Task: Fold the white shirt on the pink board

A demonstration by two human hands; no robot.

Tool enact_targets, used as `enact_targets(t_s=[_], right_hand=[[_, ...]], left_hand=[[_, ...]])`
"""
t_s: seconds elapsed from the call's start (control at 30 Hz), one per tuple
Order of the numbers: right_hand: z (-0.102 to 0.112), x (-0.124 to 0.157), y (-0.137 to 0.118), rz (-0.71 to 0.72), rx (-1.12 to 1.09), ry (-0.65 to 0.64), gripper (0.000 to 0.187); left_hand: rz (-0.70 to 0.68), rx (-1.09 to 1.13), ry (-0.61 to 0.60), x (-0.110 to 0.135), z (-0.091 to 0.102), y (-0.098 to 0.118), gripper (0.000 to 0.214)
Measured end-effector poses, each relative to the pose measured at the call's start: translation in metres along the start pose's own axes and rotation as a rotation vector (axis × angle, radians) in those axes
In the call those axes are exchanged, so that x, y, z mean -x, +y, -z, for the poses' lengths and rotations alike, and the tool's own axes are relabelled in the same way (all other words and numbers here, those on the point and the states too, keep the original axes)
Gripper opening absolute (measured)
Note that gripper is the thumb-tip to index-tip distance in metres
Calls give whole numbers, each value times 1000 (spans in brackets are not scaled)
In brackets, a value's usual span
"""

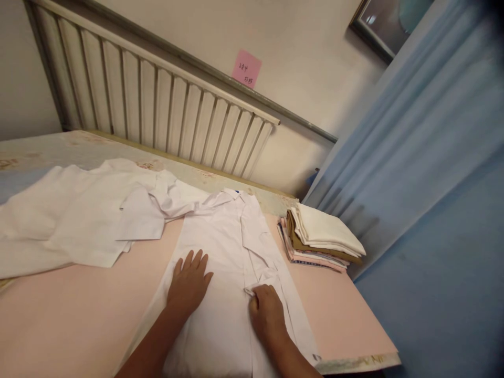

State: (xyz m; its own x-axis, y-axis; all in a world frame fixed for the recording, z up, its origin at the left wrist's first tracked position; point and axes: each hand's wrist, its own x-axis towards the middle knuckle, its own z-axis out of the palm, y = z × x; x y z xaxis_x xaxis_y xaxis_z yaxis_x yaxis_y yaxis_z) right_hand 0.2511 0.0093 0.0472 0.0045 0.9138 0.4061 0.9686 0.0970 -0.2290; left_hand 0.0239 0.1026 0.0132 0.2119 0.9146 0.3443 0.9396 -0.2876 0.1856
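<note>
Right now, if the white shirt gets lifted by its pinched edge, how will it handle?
Probably floppy: the white shirt lies thin and creased, so it would sag from where the right hand pinches it. Likely light: the left hand lying flat holds it. Pushed, it may bunch or slide on the smooth pink board.

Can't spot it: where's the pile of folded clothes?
Head view, right side: the pile of folded clothes lies on the pink board between the white shirt and blue curtain.
</note>
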Motion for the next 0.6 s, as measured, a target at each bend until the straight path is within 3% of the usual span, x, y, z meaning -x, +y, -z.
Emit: enact_targets(t_s=[0.17,0.27,0.4,0.6], right_hand=[[23,-7,10,-307,-316,-8,14],[42,-6,13,-327,-453,27,11],[62,7,12,-194,-525,16,11],[81,29,1,210,-499,-85,27]], left_hand=[[0,10,20,1,-1,0,49],[-4,16,26,1,-2,-1,48],[-2,28,20,1,-1,0,49],[1,8,9,1,0,0,49]])
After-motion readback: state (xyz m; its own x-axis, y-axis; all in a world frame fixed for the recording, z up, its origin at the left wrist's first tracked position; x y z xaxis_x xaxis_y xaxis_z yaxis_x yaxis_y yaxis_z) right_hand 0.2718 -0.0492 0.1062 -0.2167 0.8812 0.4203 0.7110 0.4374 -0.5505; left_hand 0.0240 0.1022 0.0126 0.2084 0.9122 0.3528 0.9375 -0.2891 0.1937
